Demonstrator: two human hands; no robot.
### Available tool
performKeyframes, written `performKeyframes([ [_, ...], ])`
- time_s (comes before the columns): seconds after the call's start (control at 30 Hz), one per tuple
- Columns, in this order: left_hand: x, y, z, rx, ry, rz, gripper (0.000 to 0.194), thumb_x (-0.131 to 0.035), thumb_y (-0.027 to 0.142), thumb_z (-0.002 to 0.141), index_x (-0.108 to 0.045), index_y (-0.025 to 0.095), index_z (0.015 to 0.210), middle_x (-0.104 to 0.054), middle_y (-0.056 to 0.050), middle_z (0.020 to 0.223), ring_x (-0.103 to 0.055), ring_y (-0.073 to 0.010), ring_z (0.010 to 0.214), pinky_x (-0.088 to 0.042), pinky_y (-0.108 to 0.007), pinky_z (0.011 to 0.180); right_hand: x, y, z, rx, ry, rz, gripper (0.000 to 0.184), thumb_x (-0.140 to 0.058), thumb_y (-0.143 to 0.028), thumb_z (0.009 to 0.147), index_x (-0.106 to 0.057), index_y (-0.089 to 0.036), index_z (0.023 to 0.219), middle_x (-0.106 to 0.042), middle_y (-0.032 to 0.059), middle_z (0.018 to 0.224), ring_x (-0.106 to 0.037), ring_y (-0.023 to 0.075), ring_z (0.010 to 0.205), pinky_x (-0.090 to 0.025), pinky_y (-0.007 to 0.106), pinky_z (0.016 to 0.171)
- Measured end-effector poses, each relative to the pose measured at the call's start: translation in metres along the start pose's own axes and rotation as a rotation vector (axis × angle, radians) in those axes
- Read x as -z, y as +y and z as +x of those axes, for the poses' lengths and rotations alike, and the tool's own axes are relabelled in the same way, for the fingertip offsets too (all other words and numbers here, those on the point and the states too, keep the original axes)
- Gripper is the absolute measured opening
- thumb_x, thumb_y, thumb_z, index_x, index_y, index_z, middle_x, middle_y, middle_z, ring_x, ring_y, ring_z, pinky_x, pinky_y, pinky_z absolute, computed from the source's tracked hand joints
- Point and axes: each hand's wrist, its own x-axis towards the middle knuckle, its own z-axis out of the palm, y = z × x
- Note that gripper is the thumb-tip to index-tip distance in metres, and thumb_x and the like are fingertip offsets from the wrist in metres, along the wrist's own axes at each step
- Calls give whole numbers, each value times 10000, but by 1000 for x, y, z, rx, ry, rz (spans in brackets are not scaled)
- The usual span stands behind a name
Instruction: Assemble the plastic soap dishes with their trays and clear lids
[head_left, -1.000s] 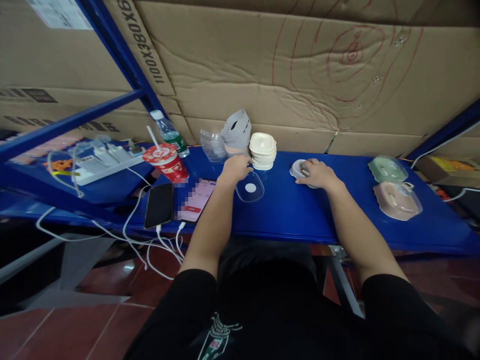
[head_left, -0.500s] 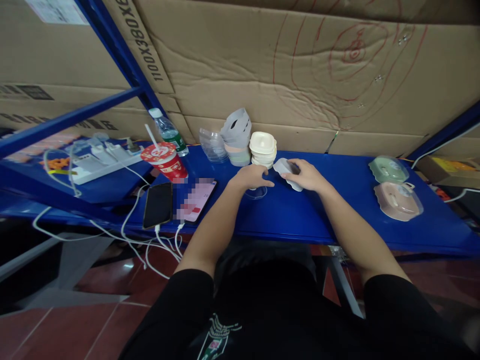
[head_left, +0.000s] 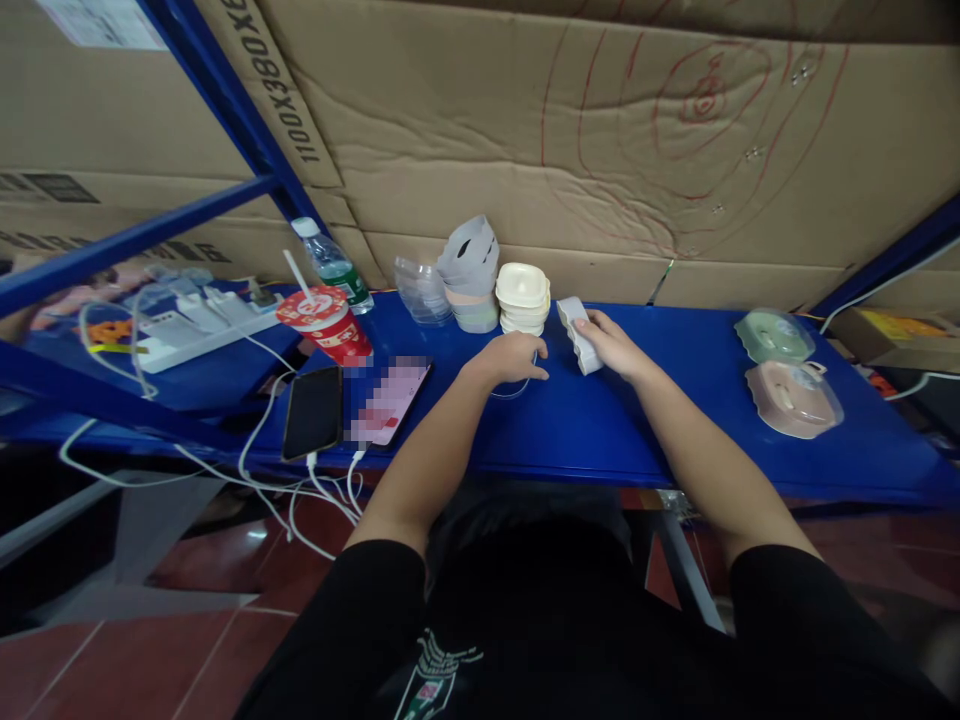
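Observation:
In my right hand (head_left: 611, 345) is a pale grey box base (head_left: 579, 338) with a scalloped edge, tipped up on its side above the blue table. My left hand (head_left: 514, 358) curls round a clear plastic lid (head_left: 511, 392); most of the lid is hidden under the palm and fingers. Just behind the hands stands a stack of cream box parts (head_left: 523, 292). Beside it, grey scalloped parts (head_left: 470, 258) rest on a stack of pastel ones (head_left: 475, 312). Several clear lids (head_left: 422, 290) are nested further left.
At the right lie a green lidded box (head_left: 775, 336) and a pink lidded box (head_left: 792, 398). To the left are a red cup (head_left: 330, 330) with a straw, a water bottle (head_left: 339, 270), two phones (head_left: 313, 412) on cables and a power strip (head_left: 202, 335). Cardboard (head_left: 450, 120) lines the back.
My right hand has turned the grey base from hollow side showing to more edge-on. My left fingers have curled further round the clear lid, which has shifted a little.

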Motion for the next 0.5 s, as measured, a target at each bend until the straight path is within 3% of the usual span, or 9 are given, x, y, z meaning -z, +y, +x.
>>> performKeyframes([
  [0.2,-3,10,3,-111,156,-250,418,-867,473,833,-796,211,1150,-766,-43,935,-696,-209,849,-495,-328,770,-12,0,1,-32,50,104,662,-582,-731,931,-595,-243,1377,-739,129,1361,-707,312,1208,-576,489,1052],
  [0.37,-16,28,7,-231,236,-389,149,-708,327,940,-784,202,912,-746,-42,908,-660,-182,814,-509,-338,782,-24,6,5,-40,182,173,767,-513,-842,887,-570,-248,1369,-712,132,1390,-695,302,1258,-577,443,1060],
  [0.5,-21,34,8,-185,313,-435,69,-683,220,890,-687,198,824,-702,-23,861,-618,-161,772,-508,-321,751,-25,9,12,16,192,85,980,-337,-984,848,-527,-225,1438,-727,155,1313,-729,301,1175,-604,423,983],
])
